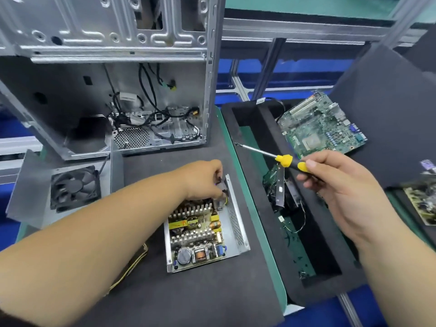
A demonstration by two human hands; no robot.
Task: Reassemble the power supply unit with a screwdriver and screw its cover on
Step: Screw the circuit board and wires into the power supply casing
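Yellow-and-black screwdriver [286, 161] in the right hand [339, 185]. Below the left hand [205, 180], a silver power supply unit [203, 234] with yellow-taped parts and copper coils. Left of it, a black fan [74, 187].

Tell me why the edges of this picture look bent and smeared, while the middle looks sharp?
Head view: the wide lens bows straight lines, so the computer case leans and the forearms swell near the bottom corners. The open power supply at centre is crisp; the circuit board at the right edge is blurred. Lighting is even, with soft shadows and a mild sheen on the case metal.
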